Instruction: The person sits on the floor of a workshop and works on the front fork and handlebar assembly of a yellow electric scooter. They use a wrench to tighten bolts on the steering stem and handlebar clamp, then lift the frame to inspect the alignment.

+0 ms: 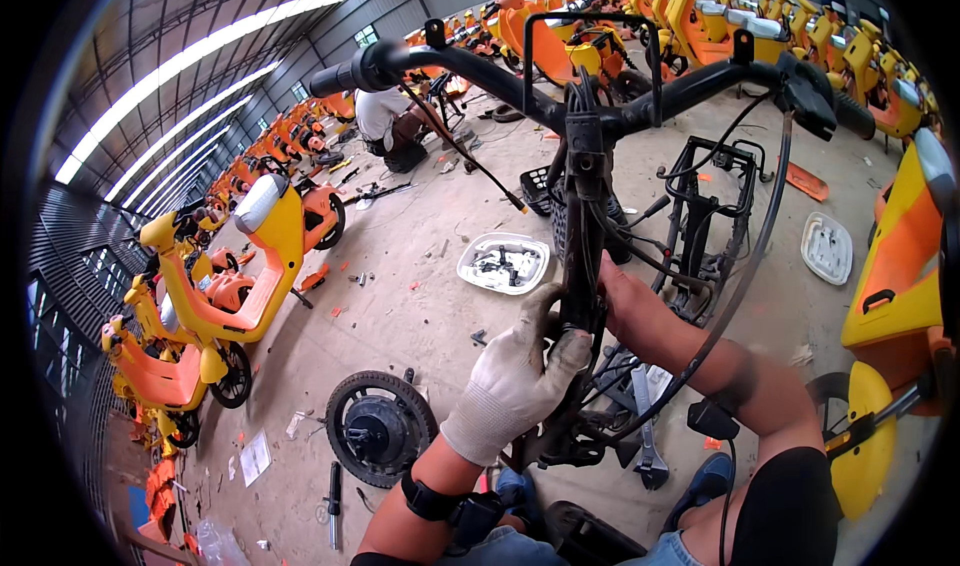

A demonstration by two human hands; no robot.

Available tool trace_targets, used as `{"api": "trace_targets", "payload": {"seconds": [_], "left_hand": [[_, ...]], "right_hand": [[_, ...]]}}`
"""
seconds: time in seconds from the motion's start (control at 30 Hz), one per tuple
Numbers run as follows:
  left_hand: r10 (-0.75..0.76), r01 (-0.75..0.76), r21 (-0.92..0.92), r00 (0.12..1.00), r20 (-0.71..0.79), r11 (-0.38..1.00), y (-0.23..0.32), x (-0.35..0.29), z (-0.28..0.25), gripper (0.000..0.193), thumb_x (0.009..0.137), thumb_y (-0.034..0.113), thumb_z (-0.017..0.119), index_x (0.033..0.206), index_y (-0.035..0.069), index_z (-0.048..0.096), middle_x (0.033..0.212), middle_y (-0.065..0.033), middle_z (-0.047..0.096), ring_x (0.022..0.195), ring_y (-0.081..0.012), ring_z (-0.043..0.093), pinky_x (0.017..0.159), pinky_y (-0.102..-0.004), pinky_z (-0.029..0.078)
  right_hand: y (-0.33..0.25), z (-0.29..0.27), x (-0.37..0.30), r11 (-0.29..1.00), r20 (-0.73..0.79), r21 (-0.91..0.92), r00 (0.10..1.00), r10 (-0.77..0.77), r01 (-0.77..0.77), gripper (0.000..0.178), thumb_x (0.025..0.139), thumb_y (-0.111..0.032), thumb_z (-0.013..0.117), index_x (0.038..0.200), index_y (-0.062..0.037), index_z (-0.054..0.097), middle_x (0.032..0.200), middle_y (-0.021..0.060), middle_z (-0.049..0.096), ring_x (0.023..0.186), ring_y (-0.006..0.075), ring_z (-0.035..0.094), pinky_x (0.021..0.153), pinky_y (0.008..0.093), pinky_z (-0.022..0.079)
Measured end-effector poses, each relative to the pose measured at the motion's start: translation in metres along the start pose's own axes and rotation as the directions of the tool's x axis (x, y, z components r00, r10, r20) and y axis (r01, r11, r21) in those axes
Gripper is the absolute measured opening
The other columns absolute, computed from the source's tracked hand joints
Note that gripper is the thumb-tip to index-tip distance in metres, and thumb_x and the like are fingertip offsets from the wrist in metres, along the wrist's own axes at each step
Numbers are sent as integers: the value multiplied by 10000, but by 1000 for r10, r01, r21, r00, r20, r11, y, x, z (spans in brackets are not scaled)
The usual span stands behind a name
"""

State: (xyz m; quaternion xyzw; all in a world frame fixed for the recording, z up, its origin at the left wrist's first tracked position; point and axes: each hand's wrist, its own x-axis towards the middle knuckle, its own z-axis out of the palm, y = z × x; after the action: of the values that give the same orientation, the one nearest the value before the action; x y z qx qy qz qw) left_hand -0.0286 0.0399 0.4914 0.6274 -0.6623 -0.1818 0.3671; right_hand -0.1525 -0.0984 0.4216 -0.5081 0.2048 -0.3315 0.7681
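Observation:
A black scooter frame stands in front of me, its handlebar (470, 76) spanning the upper middle with loose cables hanging from it. My left hand (515, 381), in a white knitted glove, is closed around the lower part of the upright steering column (583, 236); thumb and fingers press against it. On the column's right side is my bare right hand (624, 294), at about the same height. Its fingers pass behind the column and cables, so their grip is hidden. Below the right forearm, a large adjustable wrench (648, 436) hangs or rests near the cables.
A white tray of small parts (503, 263) lies ahead on the floor, and another white tray (827, 249) at right. Left are a wheel (380, 428) and a shock absorber (334, 506). Yellow-orange scooters (250, 256) line both sides. Another person (385, 121) squats farther off.

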Motion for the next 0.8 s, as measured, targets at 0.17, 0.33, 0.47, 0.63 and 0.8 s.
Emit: {"api": "trace_targets", "payload": {"seconds": [0.17, 0.33, 0.47, 0.63, 0.8], "left_hand": [[97, -93, 134, 995, -28, 987, -2, 3, -3, 497, 914, 389, 633, 1216, 3, 552, 877, -249, 674, 822, -408, 668, 692, -461, 534], [293, -226, 302, 935, -201, 926, -11, 6, 22, 461, 899, 344, 647, 1165, -26, 570, 848, -215, 670, 775, -372, 666, 683, -439, 535], [283, -169, 364, 916, -285, 916, -18, -8, 3, 435, 876, 321, 660, 1136, -23, 602, 903, -170, 682, 844, -326, 664, 773, -400, 525], [230, -128, 380, 944, -238, 916, -14, -34, 20, 438, 886, 304, 614, 1194, -3, 557, 1029, -195, 654, 872, -328, 651, 779, -407, 524], [365, -192, 610, 915, -172, 769, -14, -67, 40, 465, 847, 272, 630, 1220, 8, 548, 1229, -214, 578, 993, -356, 597, 834, -459, 468]], "right_hand": [[40, -25, -23, 964, -205, -246, 966, -157, 105, 350, 1059, -307, 396, 950, -37, 591, 886, 42, 612, 799, 125, 590, 788, 283, 495], [-6, -24, -86, 928, -221, -342, 973, 73, -148, 412, 945, -7, 473, 1349, -32, 397, 1132, 126, 630, 1032, 192, 631, 813, 305, 515], [-70, -3, -110, 574, -231, -754, 947, 225, -320, 432, 954, -98, 525, 1359, 7, 416, 1197, 141, 620, 1059, 219, 637, 904, 346, 507], [-168, 6, -195, -66, -492, -870, 870, 41, -489, 282, 936, -231, 526, 1064, -26, 672, 995, 150, 696, 968, 289, 656, 853, 381, 501], [-238, -18, -216, -352, -190, -748, 689, -700, -563, 413, 816, -94, 633, 1208, -15, 528, 1168, 200, 602, 1114, 369, 563, 950, 442, 454]]}}
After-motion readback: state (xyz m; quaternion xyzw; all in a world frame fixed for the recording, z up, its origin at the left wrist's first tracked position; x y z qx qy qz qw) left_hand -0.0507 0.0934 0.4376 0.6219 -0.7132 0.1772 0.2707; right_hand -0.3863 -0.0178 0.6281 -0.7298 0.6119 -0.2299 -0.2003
